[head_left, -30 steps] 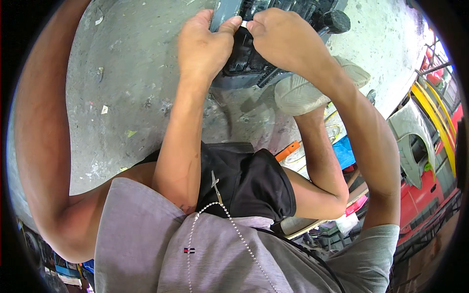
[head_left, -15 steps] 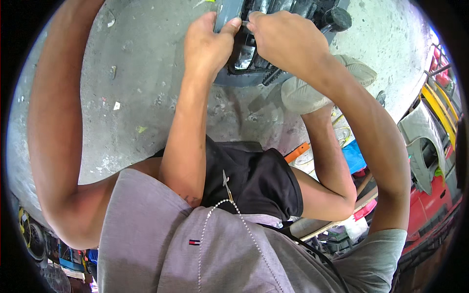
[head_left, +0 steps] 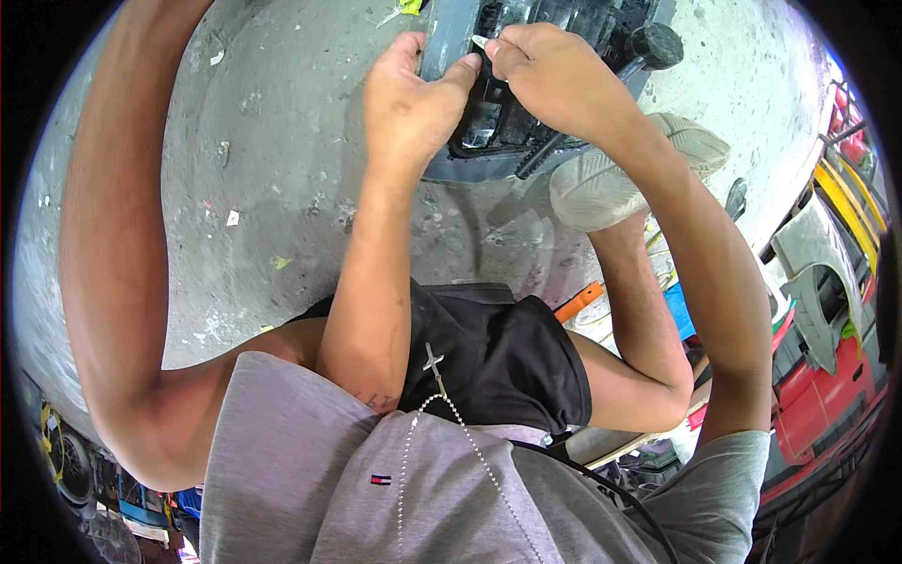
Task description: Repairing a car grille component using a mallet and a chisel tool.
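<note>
At the top of the head view a grey-framed part with black slats (head_left: 443, 42) lies on the floor, with shiny dark patches in its recess. My left hand (head_left: 413, 108) is closed on the frame's left edge, thumb on the inner side and fingers on the outer. Pinched in my right hand (head_left: 564, 85) is a small pale, pointed piece (head_left: 479, 41); its kind cannot be made out. Its tip points up and left, just above my left thumb. Beside my right hand a black round-headed piece on a rod (head_left: 655, 47) sits over the part's right side.
My shoe (head_left: 592, 193) is close to the part's lower right. An orange-handled tool (head_left: 578, 301) lies by my right leg. A loose grey body panel (head_left: 817, 273) and a red panel (head_left: 827, 404) stand at the right. Small scraps dot the concrete floor (head_left: 272, 160).
The view has shifted slightly. The pale piece, earlier level with my left thumb tip and running toward it, now sits above the thumb and slants up and left. My left hand stays on the frame.
</note>
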The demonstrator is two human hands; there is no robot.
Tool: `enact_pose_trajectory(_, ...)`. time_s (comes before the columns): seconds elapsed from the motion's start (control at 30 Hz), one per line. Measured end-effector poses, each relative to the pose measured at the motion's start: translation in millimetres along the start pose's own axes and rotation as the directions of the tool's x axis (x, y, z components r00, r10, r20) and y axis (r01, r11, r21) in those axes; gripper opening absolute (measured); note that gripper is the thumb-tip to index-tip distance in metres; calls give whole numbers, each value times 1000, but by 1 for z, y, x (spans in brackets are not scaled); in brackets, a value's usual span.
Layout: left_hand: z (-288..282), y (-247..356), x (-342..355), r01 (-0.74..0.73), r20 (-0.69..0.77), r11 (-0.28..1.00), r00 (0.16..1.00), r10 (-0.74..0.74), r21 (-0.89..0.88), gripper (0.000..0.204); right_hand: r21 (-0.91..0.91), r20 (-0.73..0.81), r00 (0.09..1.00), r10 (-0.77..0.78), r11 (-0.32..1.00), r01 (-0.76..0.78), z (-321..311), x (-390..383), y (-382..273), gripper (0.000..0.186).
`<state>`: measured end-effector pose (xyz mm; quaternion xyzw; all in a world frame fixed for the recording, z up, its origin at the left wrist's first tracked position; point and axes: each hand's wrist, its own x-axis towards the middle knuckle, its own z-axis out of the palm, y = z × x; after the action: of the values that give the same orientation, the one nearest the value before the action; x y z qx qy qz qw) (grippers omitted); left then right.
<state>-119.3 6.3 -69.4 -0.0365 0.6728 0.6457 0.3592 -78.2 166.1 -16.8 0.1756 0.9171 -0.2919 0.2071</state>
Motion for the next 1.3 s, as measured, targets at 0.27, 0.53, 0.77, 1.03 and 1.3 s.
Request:
enact_pose_trajectory(0.27, 4, -8, 3, -33, -113, 999, 993, 35, 25, 31, 222, 97, 955, 281, 929, -296, 3, -2, -18, 36)
enact_pose_trajectory(0.53, 7, -5, 1, -9, -150, 1000, 989, 10, 7, 27, 183, 0, 982, 187, 966, -184, 4, -7, -22, 30)
enact_pose_trajectory(0.77, 9, -1, -1, 14, -152, 1000, 988, -11, 20, 25, 179, 15, 976, 217, 960, -216, 5, -6, -17, 35)
enact_pose_trajectory(1.03, 10, -1, -1, 50, -184, 998, 981, -55, -32, 33, 156, -32, 970, 239, 960, -232, 7, -2, -24, 36)
enact_pose_trajectory(1.3, 13, 3, 2, 60, -244, 967, 970, 2, 249, 41, -43, -157, 987, 18, 999, -25, 11, -1, -22, 30)
